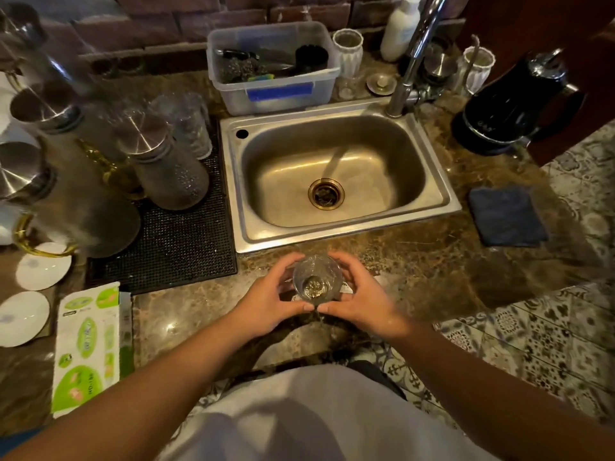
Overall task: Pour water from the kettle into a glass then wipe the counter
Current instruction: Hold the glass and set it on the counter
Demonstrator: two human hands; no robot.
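Note:
A clear drinking glass (316, 281) stands upright on the brown marble counter (432, 271) just in front of the sink. My left hand (271, 296) cups its left side and my right hand (357, 294) cups its right side, thumbs meeting at the near edge. Whether the glass holds water I cannot tell. The black electric kettle (514, 104) sits on its base at the far right of the counter, out of reach of both hands. A dark blue folded cloth (507, 216) lies on the counter right of the sink.
The steel sink (273, 227) with its tap (414, 58) fills the middle. Behind it stands a plastic tub (276, 94) of brushes. On the left, several glass jars (163, 161) crowd a black mat (179, 247); a green packet (88, 347) and white saucers (43, 266) lie nearer.

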